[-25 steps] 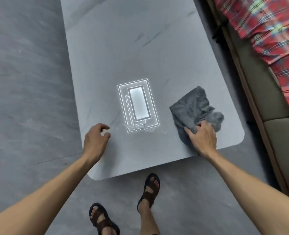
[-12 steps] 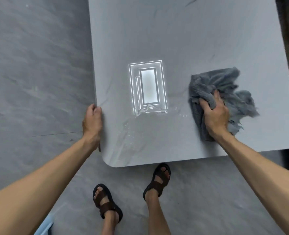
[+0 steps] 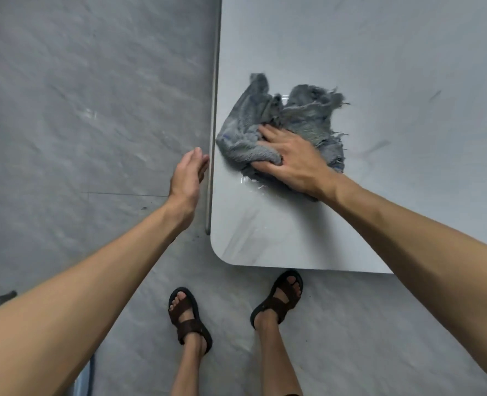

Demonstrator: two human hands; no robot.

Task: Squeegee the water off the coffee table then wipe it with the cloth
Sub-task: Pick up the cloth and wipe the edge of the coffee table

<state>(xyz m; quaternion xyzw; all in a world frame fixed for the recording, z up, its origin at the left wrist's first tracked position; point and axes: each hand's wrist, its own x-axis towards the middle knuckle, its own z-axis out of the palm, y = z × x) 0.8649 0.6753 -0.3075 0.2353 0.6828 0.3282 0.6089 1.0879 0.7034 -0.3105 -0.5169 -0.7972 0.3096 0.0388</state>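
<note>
A crumpled grey cloth [image 3: 253, 118] lies on the pale grey coffee table [image 3: 393, 67], close to its left edge. My right hand [image 3: 293, 161] presses down on the cloth's near part, with the fingers spread and curled into the fabric. A small patch of water [image 3: 250, 184] glints on the table just below the cloth. My left hand [image 3: 188, 175] hovers beside the table's left edge, fingers together and extended, holding nothing. No squeegee is in view.
Grey stone-look floor [image 3: 93, 110] fills the left side. My two sandalled feet [image 3: 188, 315] stand just in front of the table's near rounded corner [image 3: 222, 252]. A light blue object [image 3: 83, 378] peeks in at the bottom left.
My right hand has swept the cloth leftward across the table to its left edge, over the bright reflection. My left hand has let go of the table edge and now hovers beside it.
</note>
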